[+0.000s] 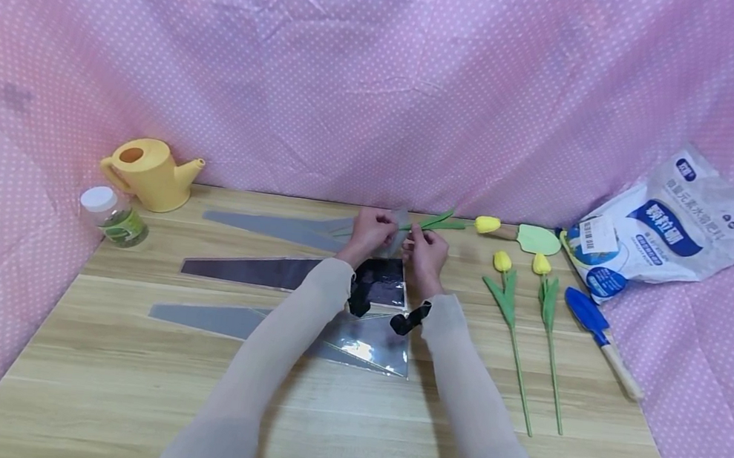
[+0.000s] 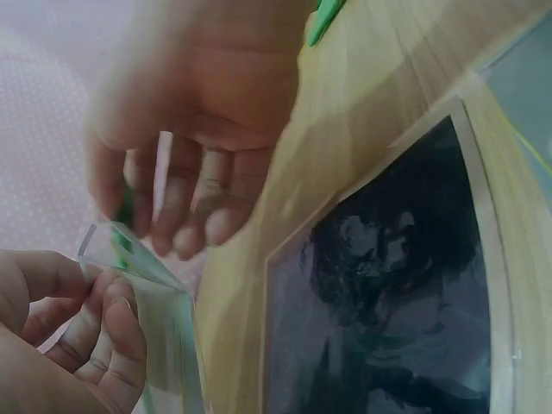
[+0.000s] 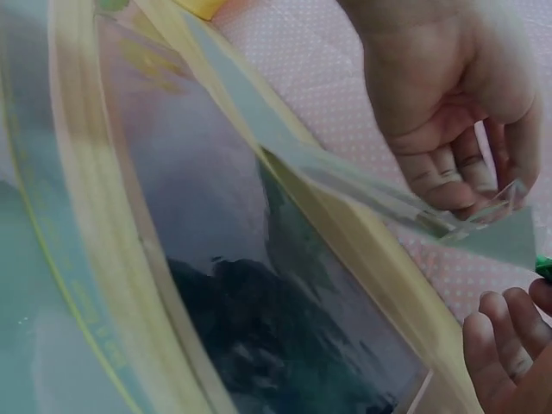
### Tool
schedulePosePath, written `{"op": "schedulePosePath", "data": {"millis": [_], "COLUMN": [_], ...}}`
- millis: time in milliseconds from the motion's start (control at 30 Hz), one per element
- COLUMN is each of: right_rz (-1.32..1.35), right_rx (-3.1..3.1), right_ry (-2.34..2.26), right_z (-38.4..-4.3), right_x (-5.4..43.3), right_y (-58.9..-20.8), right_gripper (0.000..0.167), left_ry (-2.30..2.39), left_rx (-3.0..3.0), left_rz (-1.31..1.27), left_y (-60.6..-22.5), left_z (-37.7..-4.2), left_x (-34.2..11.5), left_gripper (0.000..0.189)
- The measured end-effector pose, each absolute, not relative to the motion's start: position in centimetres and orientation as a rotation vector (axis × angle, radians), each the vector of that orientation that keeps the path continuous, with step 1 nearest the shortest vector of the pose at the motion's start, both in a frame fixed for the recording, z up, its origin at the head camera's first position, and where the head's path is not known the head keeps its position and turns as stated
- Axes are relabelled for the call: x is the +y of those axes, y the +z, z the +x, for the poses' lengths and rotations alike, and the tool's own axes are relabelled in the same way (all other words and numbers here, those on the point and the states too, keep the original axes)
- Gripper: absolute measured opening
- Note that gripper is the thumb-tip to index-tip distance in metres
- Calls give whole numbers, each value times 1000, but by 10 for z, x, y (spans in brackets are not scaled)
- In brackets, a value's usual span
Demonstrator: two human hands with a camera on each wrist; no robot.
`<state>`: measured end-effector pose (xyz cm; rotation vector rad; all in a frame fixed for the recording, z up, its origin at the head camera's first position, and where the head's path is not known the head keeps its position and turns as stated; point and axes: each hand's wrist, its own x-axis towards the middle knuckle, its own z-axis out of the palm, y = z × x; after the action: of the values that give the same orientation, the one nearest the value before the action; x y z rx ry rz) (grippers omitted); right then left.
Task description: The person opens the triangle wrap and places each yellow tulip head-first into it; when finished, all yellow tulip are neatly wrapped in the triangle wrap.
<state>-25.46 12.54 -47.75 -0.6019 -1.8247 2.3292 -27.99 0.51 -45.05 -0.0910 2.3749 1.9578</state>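
At the back of the table, a tapering clear-grey flower sleeve (image 1: 260,225) has its wide mouth lifted. My left hand (image 1: 372,231) pinches the rim of that mouth, which stands open in the left wrist view. An artificial yellow tulip (image 1: 487,225) points its bloom to the right, with part of its green stem inside the sleeve. My right hand (image 1: 426,254) holds the tulip by its green part just outside the mouth; its fingertips partly hide the grip. Below the hands lie a dark sleeve (image 1: 255,271) and another clear-grey sleeve (image 1: 197,316).
Two yellow tulips (image 1: 502,261) lie on the right, beside a blue trowel (image 1: 586,312). Behind them are a green trowel (image 1: 538,239) and a fertilizer bag (image 1: 642,228). A yellow watering can (image 1: 154,177) and a white-capped jar (image 1: 114,217) stand at the left.
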Motion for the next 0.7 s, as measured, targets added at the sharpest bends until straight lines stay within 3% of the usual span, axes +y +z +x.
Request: {"op": "schedulePosePath", "data": {"millis": [300, 500, 700], "right_rz": [-601, -549, -592], "right_rx": [-1879, -1634, -1496], "right_ry": [2285, 2383, 2384], "right_z": [-253, -254, -252], "right_x": [124, 129, 142], "right_y": [-483, -481, -473], "right_gripper": [18, 7, 9], "left_ry": [1976, 1988, 2003], "left_rx": [2388, 2397, 2392], "left_rz": [-60, -66, -90], "left_y": [-443, -444, -445], "left_z": [-279, -278, -280], "left_x": [3, 3, 1], "left_gripper": [12, 11, 12]}}
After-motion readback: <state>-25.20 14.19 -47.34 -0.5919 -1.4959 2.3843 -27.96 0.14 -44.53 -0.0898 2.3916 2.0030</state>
